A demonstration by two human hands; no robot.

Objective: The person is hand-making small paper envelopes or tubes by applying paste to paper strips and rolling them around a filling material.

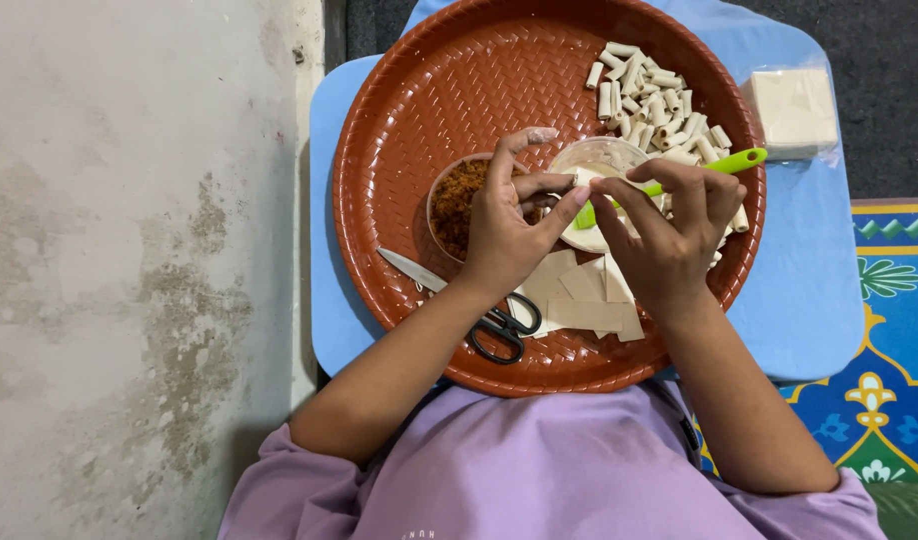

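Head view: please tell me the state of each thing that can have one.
Scissors: closed, lying on the tray.
Small bowl: filled with brown crumbs.
Clear cup: uncovered.
Rolled pieces: piled.
Cut sheets: lying flat.
Left hand: pinching a wrapper.
Right hand: pinching too.

This looks like a home, with food being prepared by hand on the floor rather than in a fitted kitchen. A low blue bench carries a round brown woven-pattern tray of homely makings — small rolled pastry pieces, cut wrapper sheets, a bowl of brown filling and black-handled scissors. A patterned blue mat covers the floor at one side, and a stained, weathered plaster wall stands close by — domestic surroundings throughout.
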